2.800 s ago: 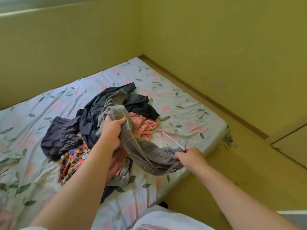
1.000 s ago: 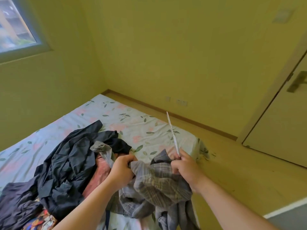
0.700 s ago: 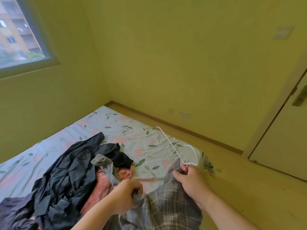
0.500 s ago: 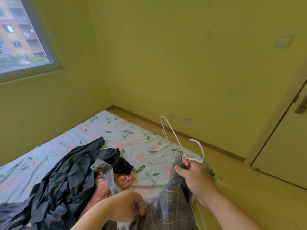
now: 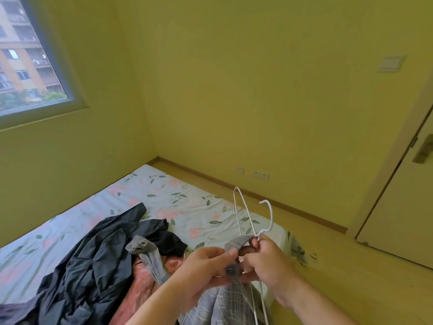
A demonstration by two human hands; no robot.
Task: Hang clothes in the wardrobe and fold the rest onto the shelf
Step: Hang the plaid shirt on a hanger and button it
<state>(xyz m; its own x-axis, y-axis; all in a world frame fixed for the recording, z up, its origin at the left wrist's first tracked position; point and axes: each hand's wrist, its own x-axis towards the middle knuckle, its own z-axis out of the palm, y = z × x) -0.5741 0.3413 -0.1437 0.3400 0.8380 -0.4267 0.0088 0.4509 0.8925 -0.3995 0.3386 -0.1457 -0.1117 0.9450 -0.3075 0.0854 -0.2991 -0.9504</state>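
Observation:
My left hand (image 5: 206, 270) pinches the buttoned edge of a grey plaid garment (image 5: 225, 301) that hangs down toward the bottom of the view. My right hand (image 5: 269, 261) grips a white wire hanger (image 5: 243, 214) at the base of its hook, together with the garment's top edge. The hanger's hook and one shoulder stick up above my fingers; its lower wires run down past my wrist. One plaid sleeve (image 5: 145, 249) still trails over the pile on the bed.
A pile of dark clothes (image 5: 93, 261) and a pink garment (image 5: 145, 277) lies on the floral mattress (image 5: 178, 202). Wooden floor (image 5: 351, 277) runs to the right. A closed door (image 5: 403, 207) stands at the far right, a window (image 5: 28, 55) at the upper left.
The view has tilted up from the bed. My left hand rose from the lower garment to its buttoned edge beside my right hand, which keeps hold of the hanger.

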